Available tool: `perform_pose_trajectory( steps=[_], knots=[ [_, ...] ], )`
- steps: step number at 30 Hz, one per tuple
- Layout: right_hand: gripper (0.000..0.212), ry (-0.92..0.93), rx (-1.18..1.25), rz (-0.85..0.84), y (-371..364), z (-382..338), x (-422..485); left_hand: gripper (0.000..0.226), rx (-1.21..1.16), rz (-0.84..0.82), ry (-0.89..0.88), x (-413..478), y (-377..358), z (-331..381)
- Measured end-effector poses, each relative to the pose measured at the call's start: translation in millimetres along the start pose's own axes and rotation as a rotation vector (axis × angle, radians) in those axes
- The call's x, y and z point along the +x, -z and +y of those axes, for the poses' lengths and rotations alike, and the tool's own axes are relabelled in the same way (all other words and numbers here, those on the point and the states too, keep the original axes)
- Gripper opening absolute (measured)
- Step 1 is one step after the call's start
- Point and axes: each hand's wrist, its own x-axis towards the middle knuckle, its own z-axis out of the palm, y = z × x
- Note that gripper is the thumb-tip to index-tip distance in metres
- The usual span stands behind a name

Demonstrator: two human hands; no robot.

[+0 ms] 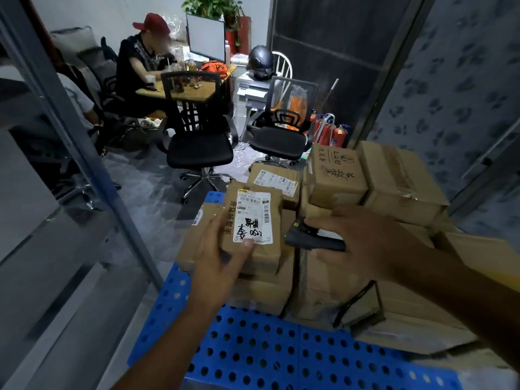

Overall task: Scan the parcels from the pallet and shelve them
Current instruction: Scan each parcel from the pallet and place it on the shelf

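My left hand (222,254) grips a small brown cardboard parcel (261,215) from below, thumb on its white label with black handwriting. The parcel is tilted up over other boxes. To its right my right hand (363,237) holds a black handheld scanner (312,237), whose wrist strap (363,305) hangs down. Several brown parcels (394,178) are stacked on the blue perforated pallet (267,353).
A grey metal shelf upright (92,153) slants along the left. Two black office chairs (202,147) stand beyond the pallet. A person in a red cap sits at a desk (180,91) with a monitor. Fire extinguishers (332,133) stand by the dark wall.
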Motion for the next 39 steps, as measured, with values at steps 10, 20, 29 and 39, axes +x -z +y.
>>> perform_pose_trajectory(
  steps=[10, 20, 29, 39],
  knots=[
    [0.065, 0.036, -0.412, -0.042, 41, -26, 10, 0.091, 0.144, -0.212, -0.06, 16, 20, -26],
    [0.07, -0.026, -0.452, -0.022, 46, -26, -3, 0.088, 0.155, -0.169, -0.078, 10, 13, -21],
    [0.065, 0.1, 0.119, 0.171, 44, -20, 37, 0.077, -0.009, 0.25, -0.125, -1, 38, 38],
    [0.063, 0.652, 0.532, 0.162, 39, -191, 73, 0.077, 0.46, 0.763, -0.042, -123, 194, 131]
  ],
)
